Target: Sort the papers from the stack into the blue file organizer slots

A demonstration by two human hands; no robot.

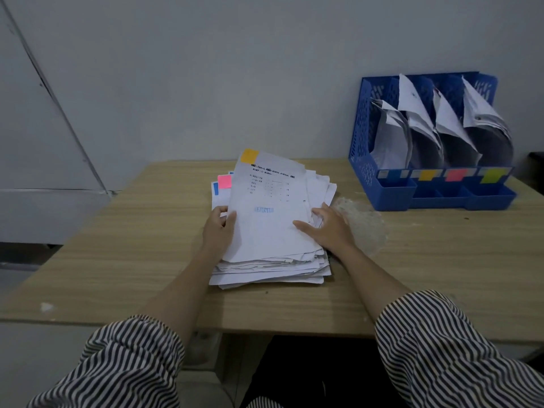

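A thick stack of white papers (273,266) lies on the wooden table in front of me. Its top sheet (268,207) carries an orange sticky tab at its far corner and a blue stamp in the middle. My left hand (219,231) grips that sheet's left edge, thumb on top. My right hand (325,228) rests on the sheet's right edge, fingers spread flat over the stack. The blue file organizer (368,160) stands at the back right, several slots each holding curled papers, with blue, orange, pink and yellow labels on the front.
Lower sheets with a pink tab (224,181) and a blue tab (215,189) stick out at the stack's far left. A crumpled clear plastic piece (365,228) lies right of the stack. The table (117,245) stands against a grey wall.
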